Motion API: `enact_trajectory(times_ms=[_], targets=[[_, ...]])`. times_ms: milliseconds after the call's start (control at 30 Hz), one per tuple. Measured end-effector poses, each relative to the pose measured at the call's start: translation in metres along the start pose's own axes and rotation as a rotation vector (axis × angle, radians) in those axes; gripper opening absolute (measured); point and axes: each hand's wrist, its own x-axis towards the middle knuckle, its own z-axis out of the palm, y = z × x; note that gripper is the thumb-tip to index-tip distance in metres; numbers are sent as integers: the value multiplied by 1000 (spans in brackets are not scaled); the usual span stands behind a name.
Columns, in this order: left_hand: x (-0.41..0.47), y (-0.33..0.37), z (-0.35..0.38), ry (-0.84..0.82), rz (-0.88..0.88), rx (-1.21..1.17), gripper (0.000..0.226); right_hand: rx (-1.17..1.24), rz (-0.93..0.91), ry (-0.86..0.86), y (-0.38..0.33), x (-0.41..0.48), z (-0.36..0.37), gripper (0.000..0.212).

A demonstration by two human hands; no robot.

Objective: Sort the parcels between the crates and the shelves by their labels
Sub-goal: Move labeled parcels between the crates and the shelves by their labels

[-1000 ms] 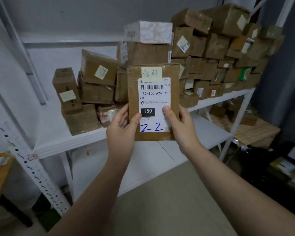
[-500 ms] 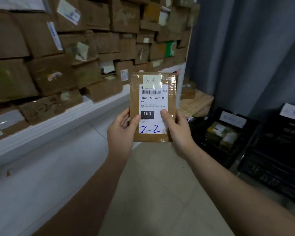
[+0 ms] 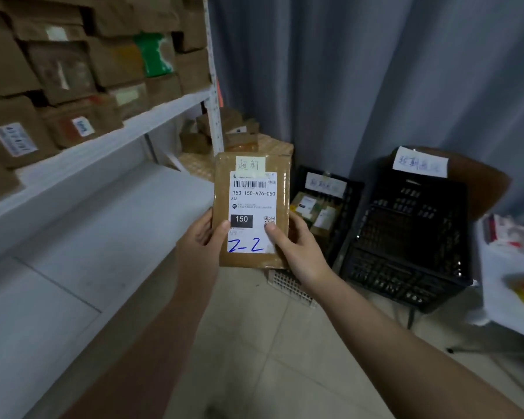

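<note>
Parcel [image 3: 251, 211] is being held upright in the air by both hands, label side facing the camera. The left hand [image 3: 200, 237] is gripping its lower left edge, thumb lying on the front just beside the black "150" patch and fingers curling behind. The right hand [image 3: 298, 249] is gripping the lower right edge the same way, thumb covering part of the QR code. The white label [image 3: 254, 193] is showing a barcode, "150-150-A26-050" and a blue handwritten "Z-2"; a yellow note [image 3: 250, 163] with handwriting is sticking above it.

Behind the parcel's lower edge a white grid [image 3: 288, 287] is lying on the floor [image 3: 270, 343]. To the right two black crates are standing side by side against a grey curtain [image 3: 345, 71]. The left crate [image 3: 351, 207] is holding a few packets [image 3: 312, 208] and carrying a paper sign [image 3: 325, 184]; the right crate [image 3: 406, 237] is tilting forward and carrying a larger sign [image 3: 419, 166]. At the far right a white table [image 3: 508, 297] is poking into view.

To the left a white shelf [image 3: 103, 140] is carrying stacked brown boxes [image 3: 73, 71], blurred. Past its upright, more boxes [image 3: 224, 131] are piling up low down.
</note>
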Motion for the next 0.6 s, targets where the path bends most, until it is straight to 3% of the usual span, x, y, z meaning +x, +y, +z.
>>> enact_trajectory(times_ms=[133,300,600], targets=[[47,-24,31,-86,-47,46,31,25,60,92,19,51,-18,35],[130,-55,60,-161,-95,131,30,9,107,174,31,133,-26,49],[269,-124,119,-373,-167,174,29,-12,256,281,62,261,-49,50]])
